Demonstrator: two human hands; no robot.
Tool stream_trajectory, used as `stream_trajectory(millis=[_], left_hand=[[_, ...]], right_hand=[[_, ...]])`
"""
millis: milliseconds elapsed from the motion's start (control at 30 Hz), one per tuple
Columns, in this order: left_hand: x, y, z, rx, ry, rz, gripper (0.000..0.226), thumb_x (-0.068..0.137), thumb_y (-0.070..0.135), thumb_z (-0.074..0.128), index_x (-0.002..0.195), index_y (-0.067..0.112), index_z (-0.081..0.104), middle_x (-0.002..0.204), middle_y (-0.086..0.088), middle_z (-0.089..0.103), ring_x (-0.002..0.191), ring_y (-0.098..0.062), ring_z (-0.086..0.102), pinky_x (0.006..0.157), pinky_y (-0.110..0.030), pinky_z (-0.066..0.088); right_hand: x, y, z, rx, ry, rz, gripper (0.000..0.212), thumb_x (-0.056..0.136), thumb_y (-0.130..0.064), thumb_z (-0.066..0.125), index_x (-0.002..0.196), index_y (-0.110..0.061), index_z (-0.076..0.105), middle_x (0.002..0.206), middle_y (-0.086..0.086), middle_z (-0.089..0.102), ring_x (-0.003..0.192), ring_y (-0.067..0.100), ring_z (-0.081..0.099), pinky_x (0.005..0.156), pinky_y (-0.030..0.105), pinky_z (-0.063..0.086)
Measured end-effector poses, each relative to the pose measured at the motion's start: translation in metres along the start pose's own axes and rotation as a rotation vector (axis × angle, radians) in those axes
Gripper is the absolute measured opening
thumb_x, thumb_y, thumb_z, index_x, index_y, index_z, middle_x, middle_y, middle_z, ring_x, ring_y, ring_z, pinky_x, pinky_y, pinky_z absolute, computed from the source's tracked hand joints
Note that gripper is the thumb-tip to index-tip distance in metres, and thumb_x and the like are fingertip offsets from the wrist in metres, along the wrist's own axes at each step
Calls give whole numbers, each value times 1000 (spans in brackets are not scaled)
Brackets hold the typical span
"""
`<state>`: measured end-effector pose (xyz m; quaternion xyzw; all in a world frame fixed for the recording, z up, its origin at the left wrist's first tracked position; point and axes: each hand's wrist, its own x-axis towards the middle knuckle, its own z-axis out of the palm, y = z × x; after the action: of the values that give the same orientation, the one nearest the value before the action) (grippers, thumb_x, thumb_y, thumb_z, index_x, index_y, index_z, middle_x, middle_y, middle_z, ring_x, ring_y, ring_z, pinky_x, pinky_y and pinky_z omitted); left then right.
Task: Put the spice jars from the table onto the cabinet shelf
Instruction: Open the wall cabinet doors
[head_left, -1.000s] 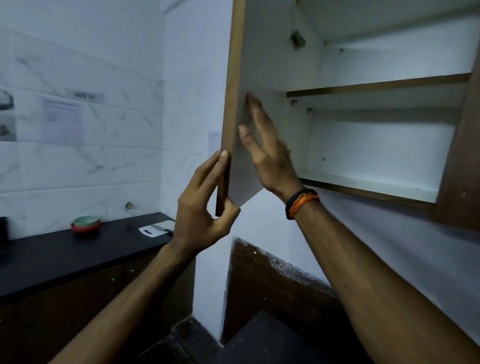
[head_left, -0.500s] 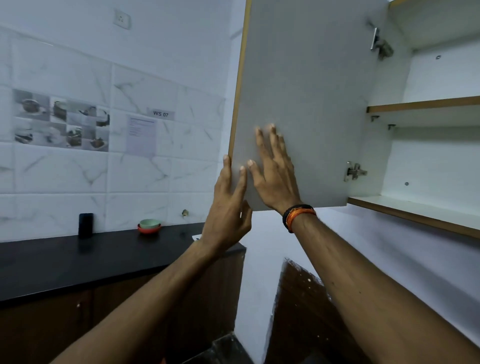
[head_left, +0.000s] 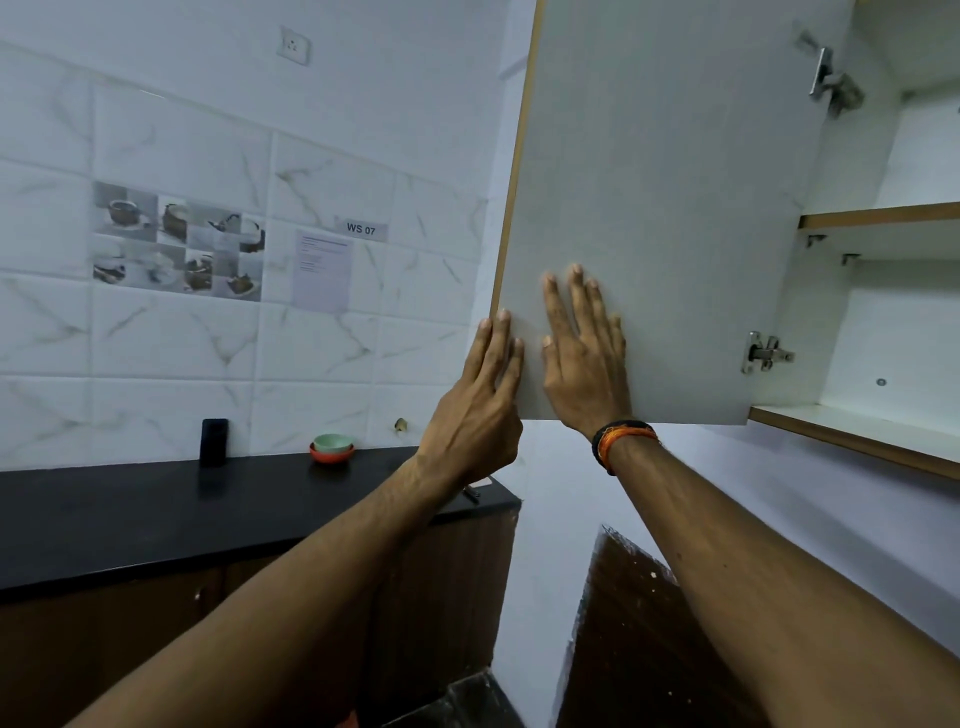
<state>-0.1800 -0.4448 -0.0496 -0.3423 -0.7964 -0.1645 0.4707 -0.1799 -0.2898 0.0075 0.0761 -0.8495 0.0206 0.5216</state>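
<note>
Early stage: cabinet door (head_left: 665, 208) swung open, shelf (head_left: 857, 441) bare, no jars visible. Left hand (head_left: 480, 410) and right hand (head_left: 584, 358) flat on door, fingers straight, grasping nothing.

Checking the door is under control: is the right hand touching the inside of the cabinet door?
Touching. The head view shows the right hand laid flat, fingers straight, against the cabinet door, no gap visible.

Head camera, tilted upward, close to the open cabinet door (head_left: 660, 208), counter (head_left: 156, 509) lower left
</note>
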Motion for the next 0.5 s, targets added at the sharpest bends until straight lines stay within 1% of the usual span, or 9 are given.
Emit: stream_trajectory(millis=[33,100,167,233,300,367,500], left_hand=[[0,3,0,9,4,-8,72,85,6,52,151,-8,27,163,-26,3,152,-41,-1,113,-44,42],[1,10,1,53,27,-6,74,81,7,52,150,-11,28,162,-29,4,152,-44,0,119,-50,30],[4,21,3,100,60,14,77,76,6,53,148,-13,31,161,-32,7,150,-47,1,121,-56,18],[8,36,6,117,89,56,80,74,6,54,148,-12,30,161,-31,9,150,-47,3,122,-59,12],[14,52,10,81,100,118,81,74,7,54,149,-12,28,161,-30,11,151,-46,4,122,-59,11],[19,69,16,27,82,196,78,76,8,53,148,-11,32,161,-30,14,151,-45,7,122,-57,13],[27,106,36,-97,10,308,71,76,11,55,144,-8,42,159,-28,23,150,-43,18,122,-51,21]], right_hand=[[0,2,-4,-3,-10,-9,71,99,-23,41,158,-31,5,167,0,-2,154,20,-1,119,58,18],[-1,6,-12,-8,-28,-34,71,98,-22,42,158,-31,6,167,0,-1,154,20,0,119,56,22],[-4,12,-22,-33,-39,-72,72,97,-18,45,159,-30,9,167,2,2,154,22,3,119,53,25],[-10,23,-34,-69,-39,-83,71,96,-14,47,158,-27,16,166,5,9,153,26,11,119,50,26],[-18,40,-48,-117,-38,-34,70,93,-11,50,157,-23,24,164,9,19,150,30,21,117,47,29],[-27,61,-65,-200,-48,37,68,89,-9,53,154,-17,31,160,13,29,145,32,30,115,48,33],[-51,105,-108,-357,-73,145,63,85,-7,55,147,-11,42,149,15,43,137,32,38,110,48,36]])
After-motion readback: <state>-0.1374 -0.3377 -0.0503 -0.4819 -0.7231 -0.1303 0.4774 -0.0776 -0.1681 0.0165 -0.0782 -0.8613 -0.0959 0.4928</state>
